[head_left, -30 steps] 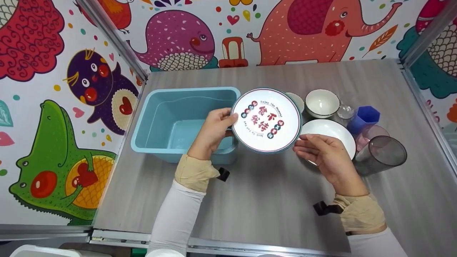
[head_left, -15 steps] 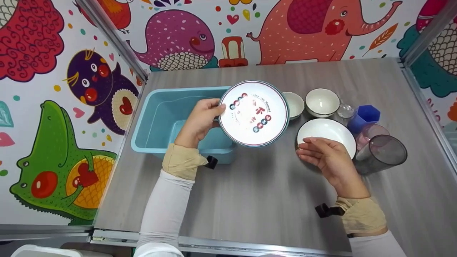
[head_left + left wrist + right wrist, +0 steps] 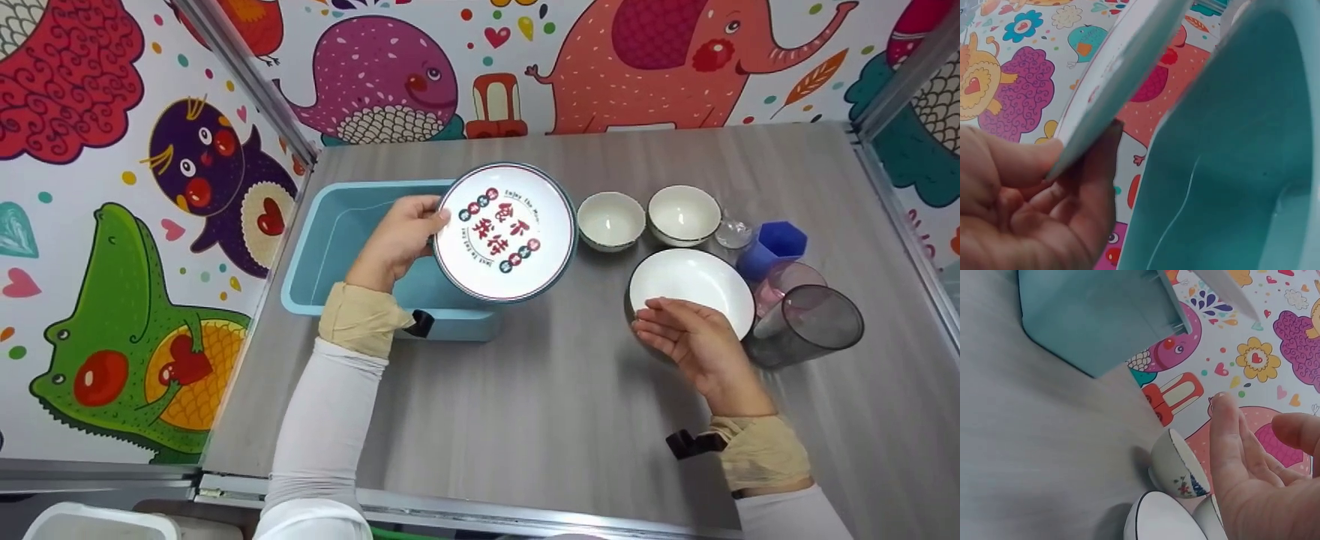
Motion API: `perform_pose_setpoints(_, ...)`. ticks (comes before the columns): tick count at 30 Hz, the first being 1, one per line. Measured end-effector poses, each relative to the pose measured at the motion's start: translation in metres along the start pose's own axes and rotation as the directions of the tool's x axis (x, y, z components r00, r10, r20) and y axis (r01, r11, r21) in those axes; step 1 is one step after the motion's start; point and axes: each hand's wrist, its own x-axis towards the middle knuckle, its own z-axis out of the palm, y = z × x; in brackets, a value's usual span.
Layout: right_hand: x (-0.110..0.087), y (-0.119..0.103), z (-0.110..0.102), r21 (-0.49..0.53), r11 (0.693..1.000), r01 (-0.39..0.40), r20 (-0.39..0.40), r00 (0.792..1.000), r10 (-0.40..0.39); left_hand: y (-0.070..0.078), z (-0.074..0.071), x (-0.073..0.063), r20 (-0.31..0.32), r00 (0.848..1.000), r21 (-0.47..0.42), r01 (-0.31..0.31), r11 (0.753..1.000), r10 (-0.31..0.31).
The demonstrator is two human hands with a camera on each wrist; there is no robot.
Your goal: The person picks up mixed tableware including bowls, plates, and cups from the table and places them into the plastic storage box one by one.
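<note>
My left hand pinches the left rim of a round white plate with red lettering and a teal edge. The plate is held up over the right end of a blue plastic tub. In the left wrist view the thumb lies on the plate's printed face and the fingers are behind it. My right hand is held with relaxed fingers and nothing in it, over the near edge of a white dish with a dark rim. In the right wrist view its fingers point up past the bowls.
Two small white bowls, a left bowl and a right bowl, stand behind the dish. To the right are a clear glass object, a blue hexagonal cup, a pink cup and a tall grey tumbler. Patterned walls enclose the table.
My left hand has carried the plate leftward, away from the right hand and further over the tub. The left bowl has come into full view. My right hand has barely moved.
</note>
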Motion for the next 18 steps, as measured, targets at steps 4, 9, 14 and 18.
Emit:
perform_pose_setpoints(4,0.003,0.003,-0.004,-0.005,1.0,0.001,-0.004,1.0,-0.001,0.001,-0.009,0.001,-0.015,1.0,0.057,0.003,0.998,-0.002)
perform_pose_setpoints(9,0.007,0.002,-0.011,-0.039,0.999,0.0,-0.007,1.0,0.0,0.003,-0.017,0.003,-0.053,0.998,0.105,0.023,0.994,-0.018)
perform_pose_setpoints(14,0.012,-0.001,-0.019,-0.084,0.996,0.003,-0.036,0.999,-0.006,0.003,-0.024,0.005,-0.073,0.997,0.154,0.041,0.987,-0.03)
perform_pose_setpoints(18,0.017,-0.003,-0.024,-0.13,0.991,-0.005,-0.061,0.998,-0.003,0.0,-0.031,0.007,-0.086,0.995,0.179,0.054,0.982,-0.039)
